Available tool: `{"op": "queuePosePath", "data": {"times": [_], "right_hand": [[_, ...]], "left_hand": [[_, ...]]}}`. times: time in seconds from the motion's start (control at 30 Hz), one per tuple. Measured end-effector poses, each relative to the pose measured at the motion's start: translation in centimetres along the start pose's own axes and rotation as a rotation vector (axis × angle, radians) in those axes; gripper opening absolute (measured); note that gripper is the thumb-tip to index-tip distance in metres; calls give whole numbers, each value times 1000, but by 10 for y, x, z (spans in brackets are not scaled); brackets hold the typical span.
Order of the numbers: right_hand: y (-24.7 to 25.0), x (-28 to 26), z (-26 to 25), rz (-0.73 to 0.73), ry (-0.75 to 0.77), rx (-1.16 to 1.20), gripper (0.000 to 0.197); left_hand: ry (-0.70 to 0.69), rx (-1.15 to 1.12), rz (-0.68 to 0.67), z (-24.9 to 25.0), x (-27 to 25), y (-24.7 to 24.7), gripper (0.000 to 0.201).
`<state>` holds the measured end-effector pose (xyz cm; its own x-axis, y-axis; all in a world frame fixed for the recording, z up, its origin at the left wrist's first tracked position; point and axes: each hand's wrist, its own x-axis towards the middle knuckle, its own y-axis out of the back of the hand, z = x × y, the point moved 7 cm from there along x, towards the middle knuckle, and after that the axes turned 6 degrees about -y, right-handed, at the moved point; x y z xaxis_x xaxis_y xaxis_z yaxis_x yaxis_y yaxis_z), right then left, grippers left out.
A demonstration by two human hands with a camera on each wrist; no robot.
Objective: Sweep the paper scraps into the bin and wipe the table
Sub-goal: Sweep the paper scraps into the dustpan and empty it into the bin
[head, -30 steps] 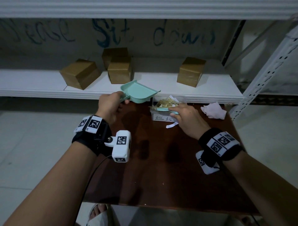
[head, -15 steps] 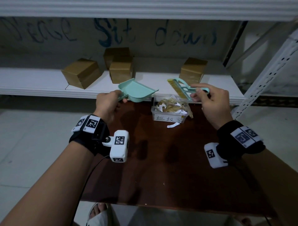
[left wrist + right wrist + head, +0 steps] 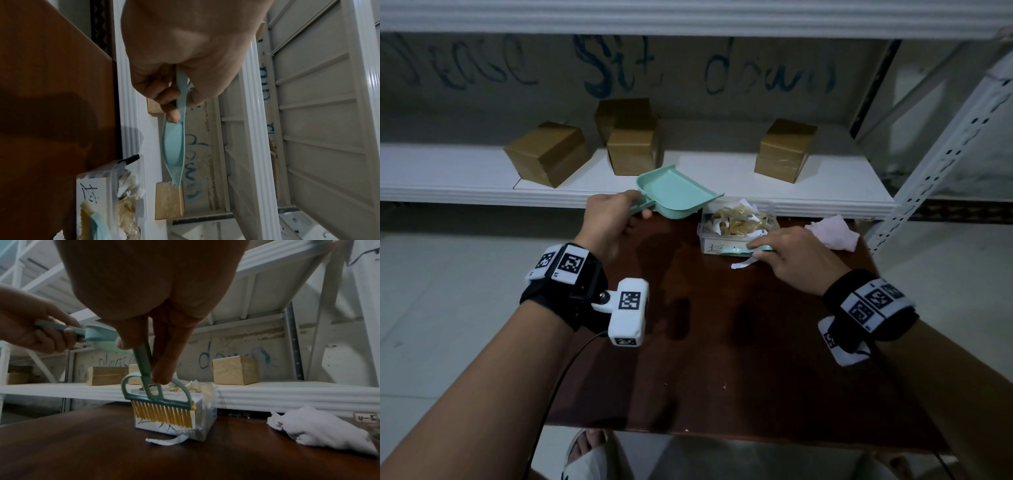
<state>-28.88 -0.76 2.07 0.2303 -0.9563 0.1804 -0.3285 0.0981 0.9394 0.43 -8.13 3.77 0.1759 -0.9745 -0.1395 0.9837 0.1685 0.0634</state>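
1 white paper scrap [image 3: 743, 263] lies on the brown table [image 3: 722, 342] just in front of the clear bin [image 3: 726, 236]. The right hand [image 3: 796, 258], palm down, pinches the teal brush [image 3: 158, 402], bristles hanging just above the scrap. The left hand [image 3: 607, 226] grips the dustpan [image 3: 676, 195] handle, holding it raised beside the bin.

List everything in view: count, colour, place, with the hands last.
dustpan: one, mint green, held up left of the bin
brush: one, mint green with yellow bristles, in front of the bin
bin: one, clear, scraps inside, far edge of table
paper scrap: one, white, on table before the bin
cloth: one, white, table's far right
table: one, dark brown
cardboard boxes: four, brown, on white shelf
left hand: grips dustpan handle
right hand: pinches brush handle
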Motion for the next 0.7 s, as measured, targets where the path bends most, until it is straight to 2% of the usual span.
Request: {"op": "queuePosePath", "data": {"times": [0.23, 0.43, 0.53, 0.6, 0.7], "right_hand": [[-19, -2, -4, -152, -70, 18, 28], [-11, -2, -8, -210, -83, 128, 23], [-3, -5, -12, -235, -88, 256, 21], [4, -8, -12, -227, -97, 319, 21], [16, -7, 1, -135, -153, 299, 27]], "left_hand": [[-7, 12, -28, 1, -2, -6, 15], [-34, 73, -67, 3, -4, -7, 17], [-45, 159, -98, 5, -4, -6, 20], [-51, 209, -136, 6, -5, -3, 23], [-41, 242, -254, 10, -7, -1, 24]]}}
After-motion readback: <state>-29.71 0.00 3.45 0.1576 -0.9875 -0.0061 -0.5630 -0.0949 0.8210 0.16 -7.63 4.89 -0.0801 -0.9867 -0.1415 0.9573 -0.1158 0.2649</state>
